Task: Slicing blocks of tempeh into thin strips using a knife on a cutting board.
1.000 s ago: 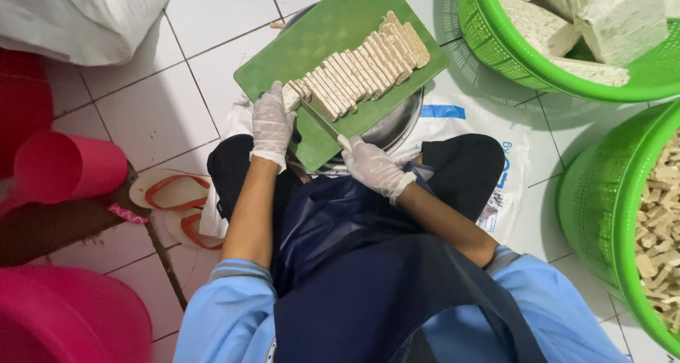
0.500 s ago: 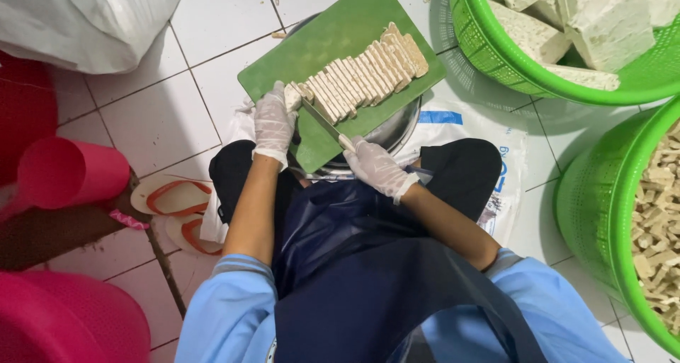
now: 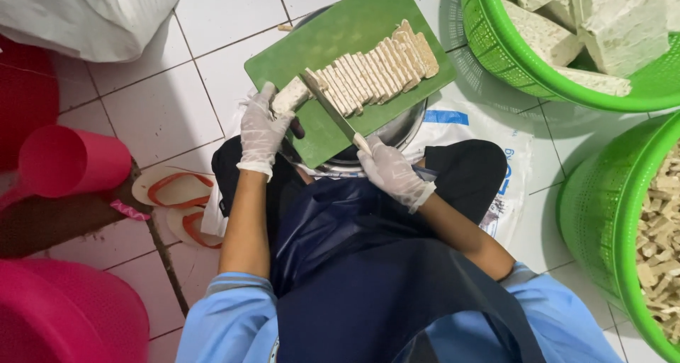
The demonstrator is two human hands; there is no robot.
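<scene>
A green cutting board (image 3: 333, 44) rests on a metal bowl (image 3: 397, 133) between my knees. Across it lies a row of pale sliced tempeh (image 3: 379, 69). My left hand (image 3: 261, 126), in a thin white glove, holds the uncut end of the block (image 3: 290, 94) at the board's left edge. My right hand (image 3: 386, 168), also gloved, grips the handle of a knife (image 3: 329, 108) whose blade rests against the last slice.
A green basket (image 3: 496, 44) at top right holds big pale blocks. Another green basket (image 3: 602, 214) at right holds cut strips. A pink scoop (image 3: 71, 165), pink tubs (image 3: 64, 320), sandals (image 3: 173, 189) and a white sack (image 3: 92, 12) lie at left on the tiled floor.
The view has shifted slightly. The knife stays at the left end of the row, slicing near my left hand.
</scene>
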